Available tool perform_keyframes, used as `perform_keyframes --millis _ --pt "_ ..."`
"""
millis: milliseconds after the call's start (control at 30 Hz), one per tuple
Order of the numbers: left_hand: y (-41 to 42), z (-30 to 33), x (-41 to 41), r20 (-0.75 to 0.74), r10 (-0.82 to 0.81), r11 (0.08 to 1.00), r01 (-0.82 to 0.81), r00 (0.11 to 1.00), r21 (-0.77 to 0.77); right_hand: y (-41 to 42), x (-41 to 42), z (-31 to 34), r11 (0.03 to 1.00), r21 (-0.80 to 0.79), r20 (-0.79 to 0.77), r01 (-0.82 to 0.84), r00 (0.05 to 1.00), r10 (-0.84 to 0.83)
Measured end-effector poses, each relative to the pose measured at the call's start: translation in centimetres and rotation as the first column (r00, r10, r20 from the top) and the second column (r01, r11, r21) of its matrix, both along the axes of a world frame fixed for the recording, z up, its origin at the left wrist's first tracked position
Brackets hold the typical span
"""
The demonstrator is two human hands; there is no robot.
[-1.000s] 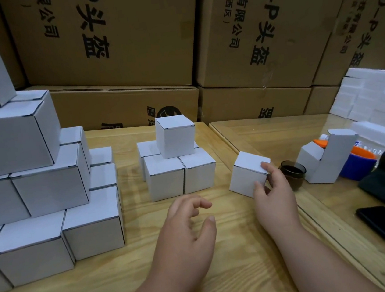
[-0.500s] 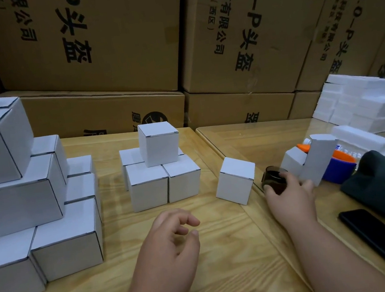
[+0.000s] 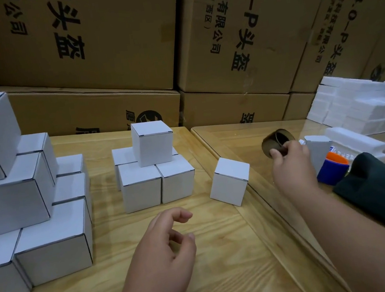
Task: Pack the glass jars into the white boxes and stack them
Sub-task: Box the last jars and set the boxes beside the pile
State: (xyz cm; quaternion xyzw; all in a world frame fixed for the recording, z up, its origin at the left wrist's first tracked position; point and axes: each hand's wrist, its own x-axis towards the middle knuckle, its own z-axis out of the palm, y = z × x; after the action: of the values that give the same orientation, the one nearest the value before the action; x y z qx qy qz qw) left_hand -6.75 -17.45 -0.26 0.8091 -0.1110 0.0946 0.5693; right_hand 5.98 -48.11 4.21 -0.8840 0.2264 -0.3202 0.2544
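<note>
My right hand grips a small dark glass jar, lifted off the table and tipped on its side with its mouth toward me. A single closed white box sits just left of that hand on the wooden table. Farther left is a small stack of white boxes, one on top of three. A big pile of white boxes fills the left side. My left hand hovers over the table near me, fingers loosely curled and holding nothing.
An open white box stands behind a blue and orange container at the right. A dark cloth bundle lies at the right edge. Flat white box blanks are stacked far right. Large brown cartons wall the back.
My right hand let go of the single white box, reached right to the dark jar, and has now lifted and tipped it. The left hand stayed nearly still.
</note>
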Motion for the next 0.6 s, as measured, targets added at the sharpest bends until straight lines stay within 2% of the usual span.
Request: perform_keyframes --millis 133,233,300,400,500,600 --pt "0.0 0.1 0.0 -0.001 -0.004 1.0 0.004 1.0 0.003 -1.1 1.6 2.0 0.969 -0.21 -0.121 -0.132 0.987 0.108" --pt "0.0 0.2 -0.1 -0.004 -0.002 1.0 0.002 1.0 -0.011 -1.9 3.1 2.6 0.902 -0.419 -0.191 -0.109 0.981 0.03" --pt "0.0 0.1 -0.1 0.002 -0.001 1.0 0.001 1.0 -0.008 -2.6 3.9 2.7 0.879 -0.473 -0.224 -0.053 0.973 -0.062" --pt "0.1 0.0 0.0 -0.002 0.006 1.0 -0.006 1.0 0.004 -3.7 4.4 2.6 0.923 -0.385 -0.292 0.0 0.949 -0.122" --pt "0.1 -0.1 0.1 0.005 0.014 1.0 -0.014 1.0 0.01 -4.8 4.3 2.2 0.971 -0.237 -0.348 0.022 0.931 -0.106" --pt "0.0 -0.2 0.2 0.012 0.019 1.0 -0.019 1.0 0.021 -5.6 3.7 2.0 0.982 -0.188 -0.362 0.02 0.928 -0.089"
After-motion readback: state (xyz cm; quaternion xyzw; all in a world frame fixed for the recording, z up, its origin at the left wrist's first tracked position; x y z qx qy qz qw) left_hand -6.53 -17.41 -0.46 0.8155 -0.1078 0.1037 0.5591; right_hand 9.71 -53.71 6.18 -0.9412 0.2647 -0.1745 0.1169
